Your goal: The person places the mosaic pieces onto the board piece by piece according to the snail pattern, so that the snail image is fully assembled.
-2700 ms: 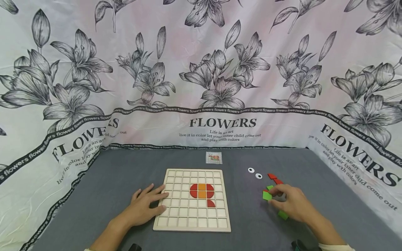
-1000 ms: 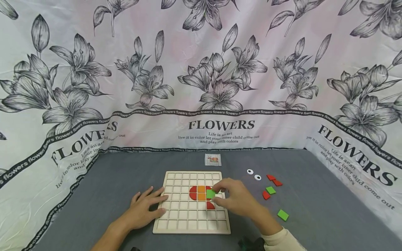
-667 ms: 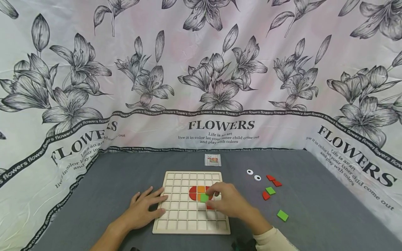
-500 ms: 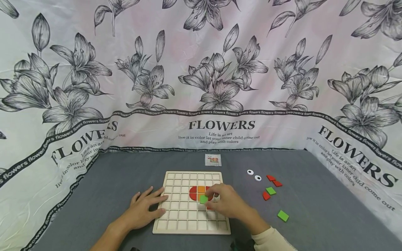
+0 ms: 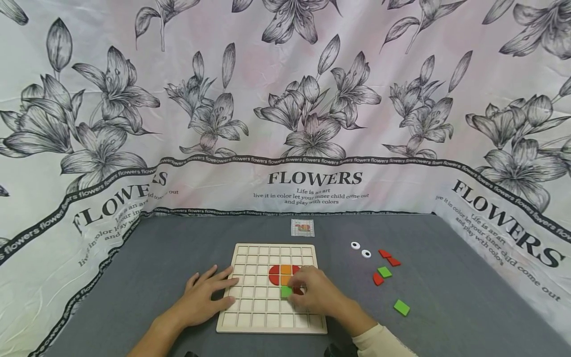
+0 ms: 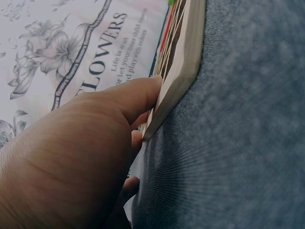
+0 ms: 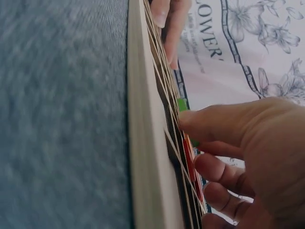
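Observation:
A pale wooden grid board (image 5: 250,317) lies flat in the head view. My left hand (image 5: 206,296) rests on its left edge with fingers spread. In the left wrist view the thumb (image 6: 143,98) touches the frame. My right hand (image 5: 318,292) pinches a green square tile (image 5: 286,292) between thumb and finger at the cell just below the orange squares (image 5: 286,274). In the right wrist view this green tile (image 7: 183,106) sticks up above the grid lines. Red rounded pieces (image 5: 274,274) sit left of the orange ones; those on the right are partly hidden by my right hand.
Right of the board lie two white eye discs (image 5: 360,249), several red pieces (image 5: 378,279) and two green squares (image 5: 401,307). A small picture card (image 5: 303,228) lies behind the board. A flower-printed cloth (image 5: 312,188) surrounds the grey table (image 5: 187,248).
My right hand has carried a green square from the loose pieces at right onto the board, then moved it left and nearer, to below the orange squares. The left hand has stayed put.

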`<action>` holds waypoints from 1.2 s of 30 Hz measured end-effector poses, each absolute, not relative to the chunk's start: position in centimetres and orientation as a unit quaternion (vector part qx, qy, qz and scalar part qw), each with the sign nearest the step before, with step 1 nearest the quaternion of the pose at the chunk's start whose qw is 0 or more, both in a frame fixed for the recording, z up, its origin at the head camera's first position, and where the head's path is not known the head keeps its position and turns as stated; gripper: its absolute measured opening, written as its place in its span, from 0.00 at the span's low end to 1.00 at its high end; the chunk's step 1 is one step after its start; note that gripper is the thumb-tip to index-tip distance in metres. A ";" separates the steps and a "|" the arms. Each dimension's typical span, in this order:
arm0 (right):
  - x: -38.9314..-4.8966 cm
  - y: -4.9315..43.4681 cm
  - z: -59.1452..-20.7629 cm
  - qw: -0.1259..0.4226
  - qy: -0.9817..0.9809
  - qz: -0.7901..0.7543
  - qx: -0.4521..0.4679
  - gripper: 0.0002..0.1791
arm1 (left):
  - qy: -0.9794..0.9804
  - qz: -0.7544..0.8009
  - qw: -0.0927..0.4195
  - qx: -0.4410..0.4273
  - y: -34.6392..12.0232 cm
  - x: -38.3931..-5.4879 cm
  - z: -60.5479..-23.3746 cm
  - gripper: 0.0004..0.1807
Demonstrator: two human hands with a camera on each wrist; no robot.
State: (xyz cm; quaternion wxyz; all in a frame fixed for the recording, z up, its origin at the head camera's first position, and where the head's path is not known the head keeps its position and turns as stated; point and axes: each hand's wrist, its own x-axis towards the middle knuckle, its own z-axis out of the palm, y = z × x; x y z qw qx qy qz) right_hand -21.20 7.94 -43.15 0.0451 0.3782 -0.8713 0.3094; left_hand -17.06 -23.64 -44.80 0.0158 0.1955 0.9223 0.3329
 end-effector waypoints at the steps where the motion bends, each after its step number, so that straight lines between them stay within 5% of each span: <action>1: -21.2 7.9 -43.2 0.046 -0.871 0.306 0.381 0.06 | 0.923 0.332 0.015 0.195 -23.6 -17.1 -44.8 0.30; 21: -21.2 8.3 -43.4 0.069 -0.878 0.307 0.360 0.09 | 0.923 0.333 0.017 0.193 -23.5 -17.0 -44.6 0.29; 36: -20.0 14.7 -37.8 0.100 -0.866 0.305 0.383 0.17 | 0.925 0.329 0.016 0.189 -23.5 -17.1 -45.0 0.29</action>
